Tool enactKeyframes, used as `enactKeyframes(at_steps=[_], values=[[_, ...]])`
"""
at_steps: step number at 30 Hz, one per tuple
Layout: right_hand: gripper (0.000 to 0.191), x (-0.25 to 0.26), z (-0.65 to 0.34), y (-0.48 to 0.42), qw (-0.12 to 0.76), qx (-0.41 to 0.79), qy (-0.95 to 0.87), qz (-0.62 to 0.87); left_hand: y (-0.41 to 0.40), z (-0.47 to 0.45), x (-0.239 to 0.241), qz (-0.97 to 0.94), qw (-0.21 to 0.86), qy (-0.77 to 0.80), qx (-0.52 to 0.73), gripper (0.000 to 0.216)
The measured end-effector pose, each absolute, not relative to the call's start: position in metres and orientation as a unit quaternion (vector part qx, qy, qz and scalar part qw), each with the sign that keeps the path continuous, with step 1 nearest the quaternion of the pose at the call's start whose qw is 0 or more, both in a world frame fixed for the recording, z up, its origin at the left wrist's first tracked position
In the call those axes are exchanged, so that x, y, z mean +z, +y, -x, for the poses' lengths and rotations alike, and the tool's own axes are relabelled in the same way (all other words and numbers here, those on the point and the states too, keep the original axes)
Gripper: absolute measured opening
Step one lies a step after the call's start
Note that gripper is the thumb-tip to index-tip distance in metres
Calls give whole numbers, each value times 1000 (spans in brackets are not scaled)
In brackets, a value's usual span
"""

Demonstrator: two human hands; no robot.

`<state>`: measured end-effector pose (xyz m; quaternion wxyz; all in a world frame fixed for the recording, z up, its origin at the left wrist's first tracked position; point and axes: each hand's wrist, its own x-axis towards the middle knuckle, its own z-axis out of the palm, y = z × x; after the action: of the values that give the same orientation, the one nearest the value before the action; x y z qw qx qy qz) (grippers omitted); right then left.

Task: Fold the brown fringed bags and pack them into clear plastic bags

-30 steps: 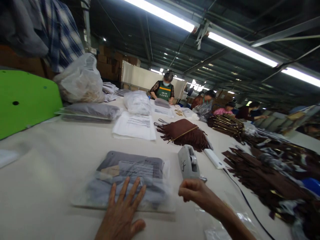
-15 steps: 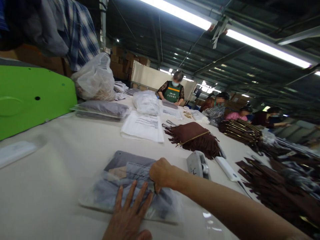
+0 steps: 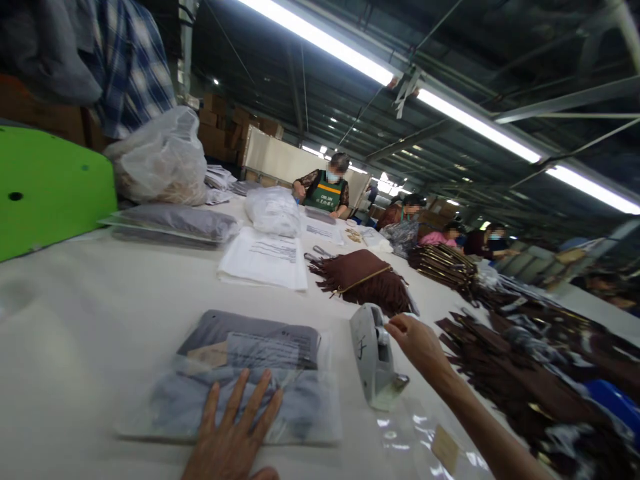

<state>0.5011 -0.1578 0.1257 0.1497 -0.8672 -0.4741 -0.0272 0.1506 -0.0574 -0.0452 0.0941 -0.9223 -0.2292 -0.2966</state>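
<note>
My left hand [image 3: 233, 433] lies flat, fingers spread, on a clear plastic bag [image 3: 240, 393] holding a folded grey item on the cream table [image 3: 90, 313]. My right hand [image 3: 417, 341] reaches to the grey tape dispenser [image 3: 373, 357] just right of the bag, fingertips at the tape roll near its top. Whether the fingers hold tape is not visible.
Brown fringed bags [image 3: 365, 280] and a pile of brown pieces [image 3: 525, 360] lie to the right. A stack of white printed sheets [image 3: 265, 260], filled plastic bags [image 3: 160, 160] and a green panel [image 3: 45, 187] sit beyond. Several people work at the far end. Empty clear bags [image 3: 425, 440] lie near my right arm.
My right hand left the bag's folded flap and moved right to the tape dispenser. My left hand stayed pressed on the bag. The view shifted slightly.
</note>
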Motion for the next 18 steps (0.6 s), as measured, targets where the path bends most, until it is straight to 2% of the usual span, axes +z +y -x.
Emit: enactKeyframes(at_steps=[3,6,12,15,18], values=[[41,97,-517,-196,219,106,-379,893,-56,-152,-52,919,79,-233,-307,86],[43,71,-516,-203,319,197,-322,869,-53,-153,-57,921,74,-232,-306,88],[46,87,-496,-203,474,233,-247,812,-49,-152,-62,922,80,-221,-308,90],[43,98,-480,-215,517,237,-239,787,-50,-153,-62,921,75,-224,-310,90],[42,80,-471,-233,540,291,-208,762,-55,-152,-58,924,69,-235,-294,93]])
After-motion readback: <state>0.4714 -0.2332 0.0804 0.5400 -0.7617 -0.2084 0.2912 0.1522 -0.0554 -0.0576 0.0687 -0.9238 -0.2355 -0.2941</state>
